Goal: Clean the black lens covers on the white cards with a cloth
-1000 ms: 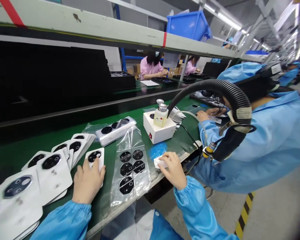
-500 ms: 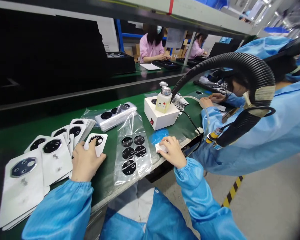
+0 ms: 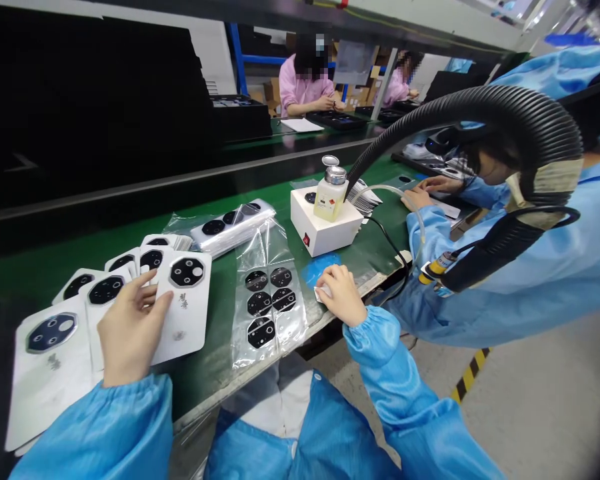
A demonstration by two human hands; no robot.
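My left hand (image 3: 130, 327) grips a white phone back cover (image 3: 185, 307) with a round black camera ring, lifted and tilted above the green bench mat (image 3: 205, 373). More white covers (image 3: 50, 353) lie fanned out to its left. My right hand (image 3: 341, 293) is closed on a small white cloth (image 3: 323, 292) near the bench's front edge, beside a blue patch (image 3: 317, 268). Between my hands lies a clear plastic sheet (image 3: 267, 303) carrying several black round lens pieces.
A white box (image 3: 325, 230) with a solvent dispenser bottle (image 3: 331, 192) stands behind my right hand. A bagged stack of covers (image 3: 230, 227) lies at the back. A black corrugated hose (image 3: 480, 113) arches over a co-worker in blue (image 3: 540, 267) on the right. Two people in pink sit far behind.
My left hand has pulled one white cover off the bench and raised it toward me, tilted. My right hand stays on the cloth. The camera has dipped a little lower.
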